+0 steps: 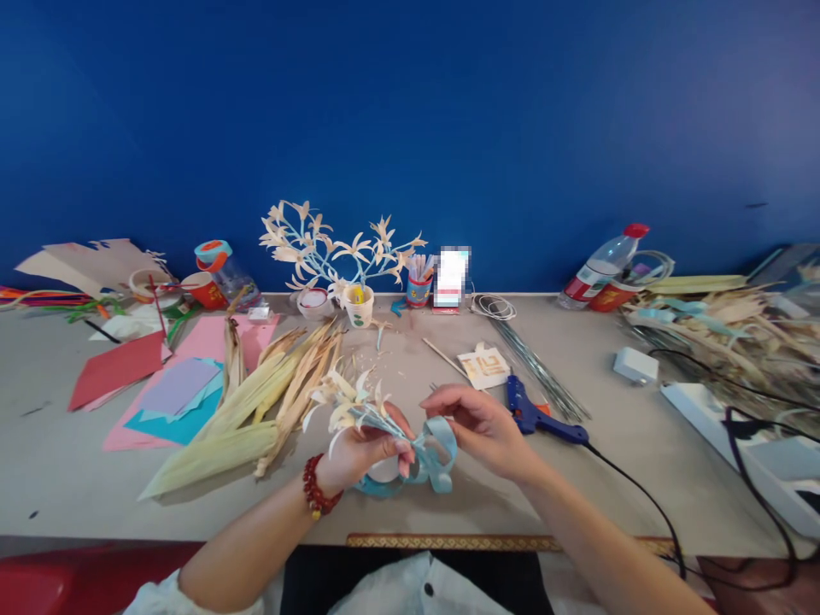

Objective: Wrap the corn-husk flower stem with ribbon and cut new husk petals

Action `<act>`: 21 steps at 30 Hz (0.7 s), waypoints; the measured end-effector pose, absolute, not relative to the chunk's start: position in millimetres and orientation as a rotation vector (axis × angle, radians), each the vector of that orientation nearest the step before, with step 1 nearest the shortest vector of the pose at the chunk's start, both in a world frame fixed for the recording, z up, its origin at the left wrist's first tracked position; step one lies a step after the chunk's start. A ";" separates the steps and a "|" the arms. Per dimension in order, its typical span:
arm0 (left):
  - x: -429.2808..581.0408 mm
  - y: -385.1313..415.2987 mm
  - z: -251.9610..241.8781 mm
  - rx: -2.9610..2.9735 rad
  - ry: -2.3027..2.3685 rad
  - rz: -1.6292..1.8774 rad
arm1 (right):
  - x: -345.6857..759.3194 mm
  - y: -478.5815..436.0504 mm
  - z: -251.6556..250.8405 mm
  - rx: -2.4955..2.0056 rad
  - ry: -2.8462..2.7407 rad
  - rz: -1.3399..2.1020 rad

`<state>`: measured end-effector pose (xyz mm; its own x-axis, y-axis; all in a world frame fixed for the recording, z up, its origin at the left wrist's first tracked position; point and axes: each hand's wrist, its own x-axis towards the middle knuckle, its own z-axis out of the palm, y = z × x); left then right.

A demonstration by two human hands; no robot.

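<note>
My left hand (362, 453), a red bead bracelet at its wrist, is closed around the pale blue stems of a small bunch of cream husk flowers (344, 408). The blossoms point away to the upper left. A strip of light blue ribbon (443, 474) hangs in loops from the stem end. My right hand (490, 430) has its fingers bent together at the top of that ribbon, seeming to pinch it; the thumb tip is partly hidden. Below my left hand, the ribbon's roll (381, 485) lies on the table, partly covered by the hand.
Corn husks (256, 401) and coloured paper (176, 389) lie to the left. A blue glue gun (541, 418) with a black cord and a bundle of wires (541, 367) lie right. Flowers stand in a cup (359, 309) behind. A power strip (736, 444) is far right.
</note>
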<state>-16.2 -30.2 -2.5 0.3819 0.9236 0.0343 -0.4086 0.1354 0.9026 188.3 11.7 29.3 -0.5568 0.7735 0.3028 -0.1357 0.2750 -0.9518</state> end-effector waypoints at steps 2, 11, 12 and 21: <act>-15.3 -30.3 -3.1 0.995 0.624 1.063 | 191.7 14.8 28.7 -0.491 -1.813 1.332; -14.7 -27.9 -5.4 1.004 0.636 1.122 | 174.2 9.8 19.6 -0.504 -1.354 1.590; -15.2 -27.8 -5.9 1.005 0.637 1.121 | 173.0 10.0 18.4 -0.509 -1.320 1.656; -15.0 -24.9 -14.0 1.038 0.482 1.121 | 169.8 18.7 3.5 -0.364 -1.271 1.939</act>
